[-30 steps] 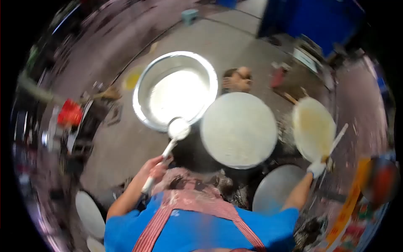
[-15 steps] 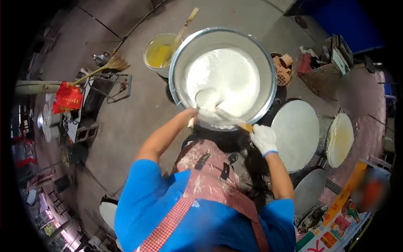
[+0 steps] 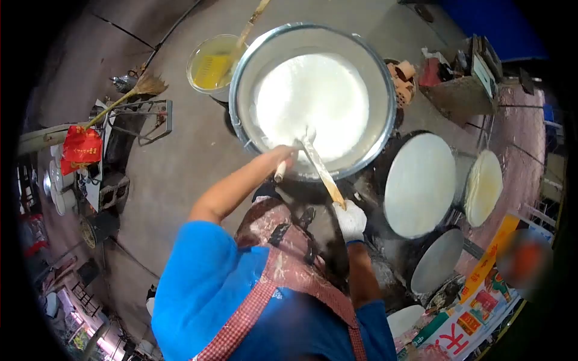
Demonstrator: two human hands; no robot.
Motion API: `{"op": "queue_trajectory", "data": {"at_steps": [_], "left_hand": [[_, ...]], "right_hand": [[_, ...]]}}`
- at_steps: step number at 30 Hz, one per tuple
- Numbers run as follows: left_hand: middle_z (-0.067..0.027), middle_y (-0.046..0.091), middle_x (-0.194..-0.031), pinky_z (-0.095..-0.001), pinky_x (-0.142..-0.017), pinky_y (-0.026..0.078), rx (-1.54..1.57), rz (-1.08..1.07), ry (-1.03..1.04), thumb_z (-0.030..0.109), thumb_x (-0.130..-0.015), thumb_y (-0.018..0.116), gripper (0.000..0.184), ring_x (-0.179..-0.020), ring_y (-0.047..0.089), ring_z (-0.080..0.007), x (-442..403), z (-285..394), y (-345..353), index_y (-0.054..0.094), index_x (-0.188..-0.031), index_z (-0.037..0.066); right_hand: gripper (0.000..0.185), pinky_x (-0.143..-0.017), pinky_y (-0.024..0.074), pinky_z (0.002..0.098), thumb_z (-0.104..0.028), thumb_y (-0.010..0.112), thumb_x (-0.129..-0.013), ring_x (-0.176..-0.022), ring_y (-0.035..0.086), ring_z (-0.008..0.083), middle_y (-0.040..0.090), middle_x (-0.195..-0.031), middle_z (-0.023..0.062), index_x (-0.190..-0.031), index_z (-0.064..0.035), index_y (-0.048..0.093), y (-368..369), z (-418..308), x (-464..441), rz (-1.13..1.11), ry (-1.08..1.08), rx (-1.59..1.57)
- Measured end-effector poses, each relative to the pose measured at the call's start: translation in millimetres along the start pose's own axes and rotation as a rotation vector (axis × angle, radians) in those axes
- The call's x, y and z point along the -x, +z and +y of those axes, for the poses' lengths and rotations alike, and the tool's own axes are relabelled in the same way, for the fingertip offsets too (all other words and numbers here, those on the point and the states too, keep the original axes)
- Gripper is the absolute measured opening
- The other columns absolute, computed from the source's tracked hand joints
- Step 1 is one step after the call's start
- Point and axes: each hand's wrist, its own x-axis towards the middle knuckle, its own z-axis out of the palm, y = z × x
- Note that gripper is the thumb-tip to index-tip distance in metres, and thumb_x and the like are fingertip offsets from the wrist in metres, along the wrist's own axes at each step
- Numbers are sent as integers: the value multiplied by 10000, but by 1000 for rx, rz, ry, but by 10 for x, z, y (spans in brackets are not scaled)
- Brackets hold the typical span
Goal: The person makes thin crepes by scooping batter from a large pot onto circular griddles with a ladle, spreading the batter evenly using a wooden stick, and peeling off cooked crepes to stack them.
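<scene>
A large metal pot [image 3: 238, 102] holds white batter [image 3: 313, 99]. Over its near rim my bare left hand [image 3: 284, 157] is closed around a pale handle [image 3: 280, 172], whose far end is hidden in the batter. My right hand [image 3: 350, 221], in a white glove, grips the near end of a flat wooden stick [image 3: 323, 173]. The stick's far tip is at the batter, close to my left hand.
Left of the pot stands a bucket of yellow liquid [image 3: 211, 71] with a brush [image 3: 250, 25]. Round flat plates [image 3: 420, 185] and a stack of thin round sheets [image 3: 483, 188] are at the right. Beyond them is a box [image 3: 460, 96]; a broom [image 3: 147, 85] lies left.
Since the first frame, the ladle in my left hand has gone into the pot, and my right hand has come from the round sheets to the pot. Lately the stick has swung more upright.
</scene>
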Motion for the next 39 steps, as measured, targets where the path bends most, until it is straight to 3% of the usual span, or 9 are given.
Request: {"op": "queue_trajectory", "data": {"at_steps": [7, 14, 18, 21, 23, 27, 33, 35, 39], "left_hand": [[40, 343, -519, -154, -258, 213, 533, -265, 182, 206, -888, 543, 198, -382, 294, -26, 2474, 861, 486, 397, -809, 95], [80, 214, -538, -140, -295, 142, 93, -338, 742, 279, -911, 513, 140, -408, 235, -5, 4580, 1331, 622, 436, -1019, 233], [73, 266, -542, -178, -315, 189, -234, -35, 1154, 378, -869, 555, 516, -387, 269, -22, 5162, 1444, 594, 309, -1314, 291], [70, 282, -538, -184, -312, 200, -233, -115, 1103, 375, -871, 553, 486, -381, 272, -27, 4701, 1321, 348, 321, -1285, 269], [61, 291, -532, -173, -298, 215, -54, -265, 770, 308, -884, 543, 253, -372, 276, -22, 3986, 1088, 119, 420, -1071, 191], [57, 293, -516, -139, -265, 214, 603, -337, -197, 184, -882, 534, 220, -362, 267, -11, 3469, 880, 158, 365, -743, 160], [57, 264, -542, -157, -286, 194, -147, -279, 530, 190, -884, 529, 391, -385, 243, -32, 4043, 311, 907, 329, -1207, 283], [55, 263, -539, -151, -283, 194, -169, -370, 454, 217, -890, 522, 270, -386, 246, -30, 3906, 85, 1223, 381, -1113, 277], [28, 327, -501, -178, -274, 278, 379, -563, -443, 228, -929, 417, 222, -364, 300, -53, 3119, -330, 1734, 435, -822, 34]], "right_hand": [[310, -639, 472, 452, -379, 596, -802, -708, 613, 355, 638, -775, 163, -951, -109, 631, -322, 108, 736, 536, -230, -285], [256, -611, 470, 345, -202, 641, -819, -660, 617, 229, 659, -812, 131, -1010, -31, 632, -1800, -131, 990, 1005, -615, -496], [261, -559, 441, 254, -118, 650, -815, -611, 516, 80, 605, -761, 21, -1036, 13, 612, -2144, -302, 1090, 1017, -751, -903], [259, -479, 422, 224, -175, 645, -810, -547, 533, 99, 580, -659, 29, -969, 28, 618, -1540, -269, 713, 669, -801, -1177], [230, -393, 352, 217, -200, 654, -801, -455, 451, 62, 502, -580, -5, -892, 10, 629, -1072, -292, 805, 225, -583, -1290], [242, -397, 367, 256, -235, 678, -770, -453, 469, 78, 545, -563, 8, -814, 0, 651, -375, 174, 1118, 181, -87, -1046], [208, -485, 386, 258, -195, 646, -797, -528, 466, 83, 536, -612, -1, -899, -14, 648, -289, 747, 1793, 565, -306, -1104], [239, -400, 308, 225, -306, 615, -828, -454, 398, 54, 483, -580, -30, -814, -68, 611, -176, 906, 1982, 265, -109, -1289], [352, -479, 370, 334, -368, 609, -806, -492, 469, 147, 499, -580, 62, -749, -24, 562, 761, 1749, 2542, 321, 74, -1052]]}}
